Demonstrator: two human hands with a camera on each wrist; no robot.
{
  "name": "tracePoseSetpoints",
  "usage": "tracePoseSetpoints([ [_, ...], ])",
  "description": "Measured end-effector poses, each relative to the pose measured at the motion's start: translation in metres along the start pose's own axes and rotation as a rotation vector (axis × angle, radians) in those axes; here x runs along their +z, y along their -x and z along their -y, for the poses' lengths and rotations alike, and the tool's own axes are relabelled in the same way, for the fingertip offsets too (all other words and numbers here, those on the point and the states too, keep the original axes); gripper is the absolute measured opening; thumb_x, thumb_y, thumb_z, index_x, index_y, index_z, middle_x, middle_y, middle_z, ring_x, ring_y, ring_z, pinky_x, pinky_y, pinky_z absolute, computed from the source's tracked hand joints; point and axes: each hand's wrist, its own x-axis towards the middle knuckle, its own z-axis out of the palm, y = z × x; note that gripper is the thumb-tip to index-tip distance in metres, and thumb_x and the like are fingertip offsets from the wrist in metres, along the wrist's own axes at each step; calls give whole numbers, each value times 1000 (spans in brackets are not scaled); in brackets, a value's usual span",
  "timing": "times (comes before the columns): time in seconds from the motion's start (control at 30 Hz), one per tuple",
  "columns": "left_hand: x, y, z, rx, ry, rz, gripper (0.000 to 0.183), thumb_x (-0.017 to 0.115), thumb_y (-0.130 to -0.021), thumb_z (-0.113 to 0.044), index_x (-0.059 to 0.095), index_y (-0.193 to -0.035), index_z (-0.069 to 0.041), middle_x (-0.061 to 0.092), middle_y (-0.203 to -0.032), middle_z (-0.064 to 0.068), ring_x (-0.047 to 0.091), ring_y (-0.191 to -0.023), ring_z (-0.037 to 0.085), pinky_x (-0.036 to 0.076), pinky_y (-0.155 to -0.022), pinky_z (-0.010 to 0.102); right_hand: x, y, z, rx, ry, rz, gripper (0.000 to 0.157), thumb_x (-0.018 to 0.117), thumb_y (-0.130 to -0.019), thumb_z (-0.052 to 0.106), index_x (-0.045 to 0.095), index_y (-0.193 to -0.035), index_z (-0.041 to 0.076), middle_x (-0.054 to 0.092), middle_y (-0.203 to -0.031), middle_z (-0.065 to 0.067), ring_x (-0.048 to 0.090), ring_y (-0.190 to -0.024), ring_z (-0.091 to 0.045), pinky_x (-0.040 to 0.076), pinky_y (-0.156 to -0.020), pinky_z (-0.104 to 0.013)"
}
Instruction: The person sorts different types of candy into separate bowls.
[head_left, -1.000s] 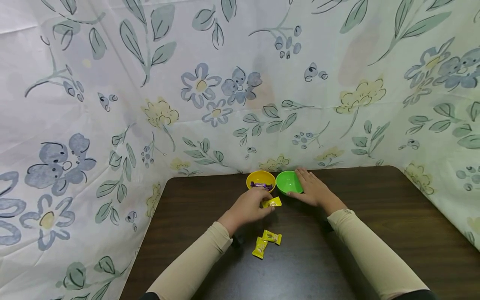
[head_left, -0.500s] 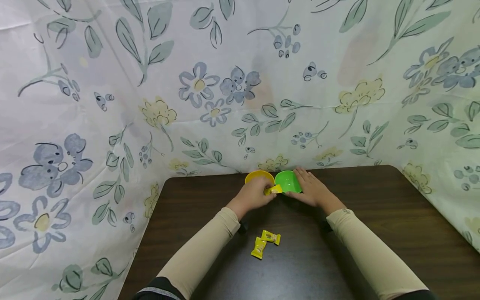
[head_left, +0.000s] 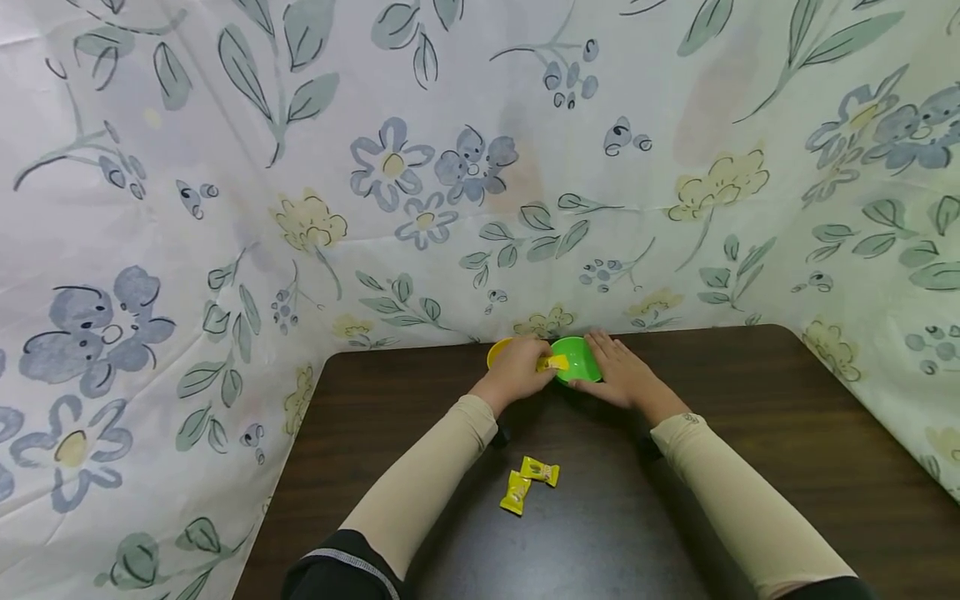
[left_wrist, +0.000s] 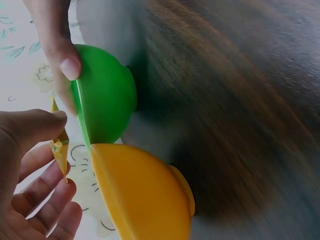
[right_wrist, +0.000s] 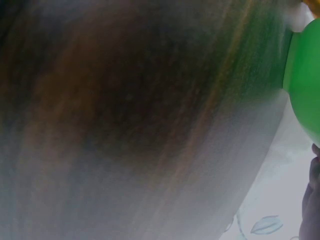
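- Currently, the left hand (head_left: pixel 517 371) reaches forward from the lower middle of the head view, its forearm slanting up to the right in a beige sleeve (head_left: pixel 420 471).
- Its thumb and a finger pinch a yellow wrapped sweet (head_left: pixel 553 363); in the left wrist view, the other fingers are loosely bent below it.
- That sweet sits above the left edge of the green bowl (head_left: pixel 579 360), just clear of the rim and to the left of the right hand (head_left: pixel 624 373).
- The right hand comes in from the other side, fingers straight along the right edge of the green bowl, thumb spread toward its near edge; the left wrist view shows the thumb touching the outer wall by the rim. It is unclenched and lies against the bowl.
- The yellow bowl (head_left: pixel 496 351) stands left of the green bowl, rims meeting or nearly so; the left hand covers most of it from above.
- Two more sweets, the upper sweet (head_left: pixel 540 472) and the lower sweet (head_left: pixel 515 492), lie on the dark wooden table (head_left: pixel 405 408), nearer the person than both hands and touching or almost touching each other.
- Behind the bowls hangs a floral cloth (head_left: pixel 480 275).
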Motion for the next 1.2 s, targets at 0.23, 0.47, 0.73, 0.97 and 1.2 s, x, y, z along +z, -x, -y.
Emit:
tracePoseSetpoints([
  [0.23, 5, -7, -3, 9, 58, 12, 40, 75, -100, -22, 70, -135, -3, 67, -131, 14, 65, -115, 25, 55, -103, 35, -1, 1, 0, -13, -15, -11, 102, 50, -102, 67, 18, -167, -7, 20, -175, -27, 17, -164, -44, 16, -132, -60],
  [0.47, 4, 4, 0, 25, 96, 56, 39, 73, -101, -21, 70, -135, -1, 64, -129, 17, 62, -113, 30, 54, -100, 38, -2, -1, -1, -7, 4, 9, 101, 50, -103, 64, 16, -167, -6, 18, -176, -26, 14, -164, -43, 14, -133, -59],
  [0.73, 0, 15, 3, 64, 78, 83, 37, 72, -102, -19, 70, -134, 0, 66, -126, 16, 65, -113, 33, 54, -99, 35, -2, -1, -2, -7, 4, 1, 103, 51, -102, 66, 18, -167, -7, 19, -175, -27, 16, -164, -43, 15, -133, -59],
  [0.97, -3, 32, 0, 57, 107, 129, 35, 71, -103, -20, 70, -132, 0, 63, -129, 17, 64, -115, 32, 55, -101, 36, -3, 2, -1, -6, -8, -2, 103, 52, -101, 66, 19, -166, -7, 19, -175, -28, 17, -164, -45, 16, -132, -60],
  [1.2, -4, 48, -2, 70, 122, 153, 32, 70, -104, -23, 70, -131, -7, 61, -129, 16, 65, -111, 26, 55, -97, 27, -3, 3, 2, -7, -12, -10, 103, 53, -101, 65, 20, -166, -8, 21, -174, -28, 18, -163, -45, 16, -132, -60],
])
